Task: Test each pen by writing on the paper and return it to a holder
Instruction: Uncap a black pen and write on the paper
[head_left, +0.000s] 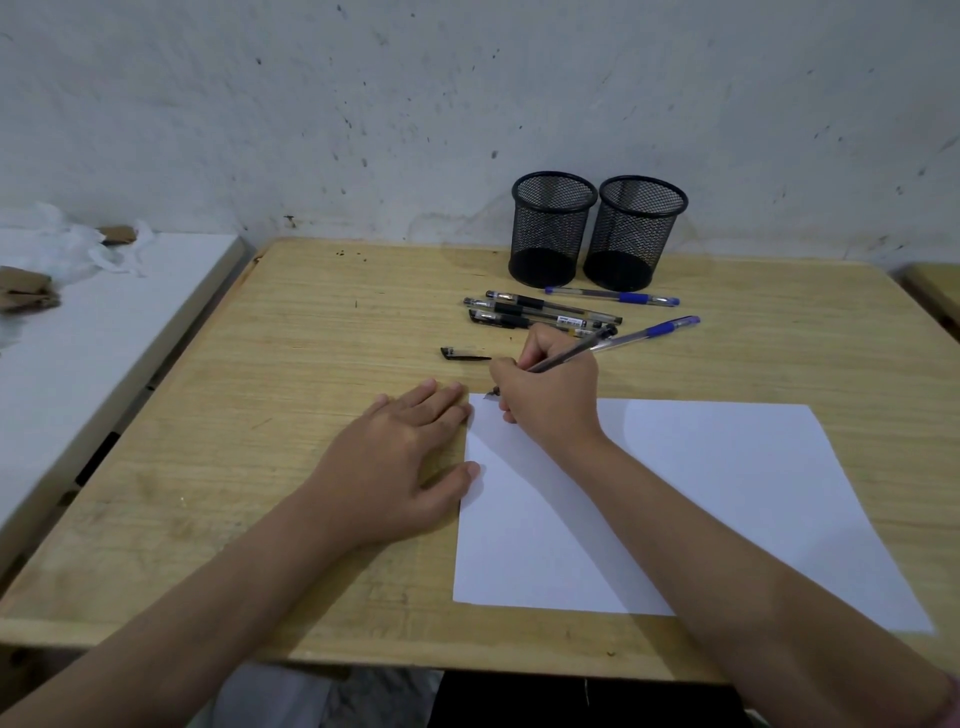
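Note:
My right hand (550, 395) grips a clear pen (576, 349), its tip down at the top left corner of the white paper (675, 499). My left hand (410, 457) lies flat on the wooden table (291, 364), fingers spread, thumb touching the paper's left edge. A black pen cap (462, 354) rests on the table just left of my right hand. Three black pens (524, 312) and two blue pens, one near the holders (618, 296) and one behind my hand (660, 329), lie loose. Two black mesh holders, left (551, 228) and right (635, 233), stand empty at the back.
A white surface (93, 332) with crumpled plastic and brown cardboard scraps adjoins the table on the left. A stained wall rises right behind the holders. Another wooden table edge (935, 291) shows at the far right.

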